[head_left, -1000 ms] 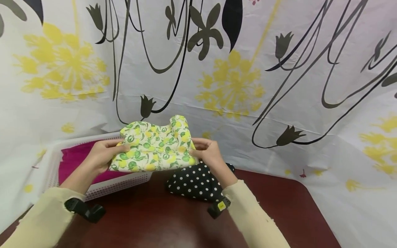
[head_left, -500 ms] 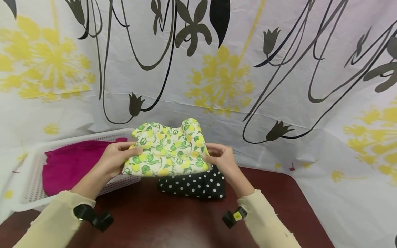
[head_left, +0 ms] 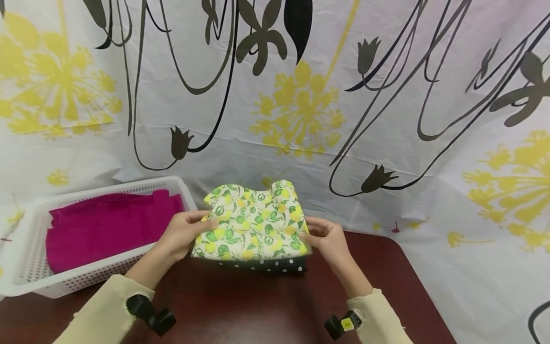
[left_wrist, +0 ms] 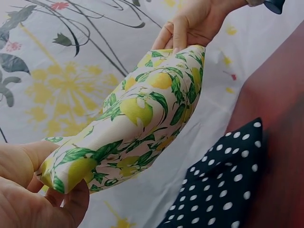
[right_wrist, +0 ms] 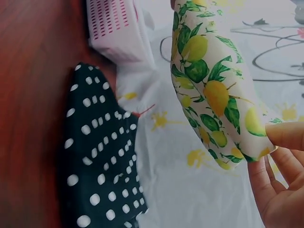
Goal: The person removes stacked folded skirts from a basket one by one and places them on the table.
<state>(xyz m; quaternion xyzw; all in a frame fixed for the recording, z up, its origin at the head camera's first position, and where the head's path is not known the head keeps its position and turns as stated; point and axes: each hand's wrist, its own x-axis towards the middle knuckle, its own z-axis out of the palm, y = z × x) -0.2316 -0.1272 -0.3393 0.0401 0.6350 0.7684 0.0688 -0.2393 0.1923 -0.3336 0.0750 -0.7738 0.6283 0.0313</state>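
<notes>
A folded lemon-print cloth garment (head_left: 253,224) hangs between both hands in the head view, its ends held level. My left hand (head_left: 182,234) pinches its left end, thumb on top and fingers beneath. At the opposite end, my right hand (head_left: 328,241) pinches the cloth the same way. Below it lies a folded black cloth with white polka dots (head_left: 275,265), mostly covered by the lemon print in the head view. Both wrist views show a gap between the lemon-print garment (left_wrist: 137,114) and the polka-dot cloth (right_wrist: 102,156).
A white perforated plastic basket (head_left: 184,191) stands at the left on the dark red table (head_left: 249,310), with a folded magenta cloth (head_left: 111,227) inside. A white sheet with floral print (head_left: 215,110) hangs behind the table.
Both hands have carried the lemon-print garment to the right and lower, over the polka-dot cloth. The magenta cloth in the basket has come more fully into view. The head view has shifted slightly.
</notes>
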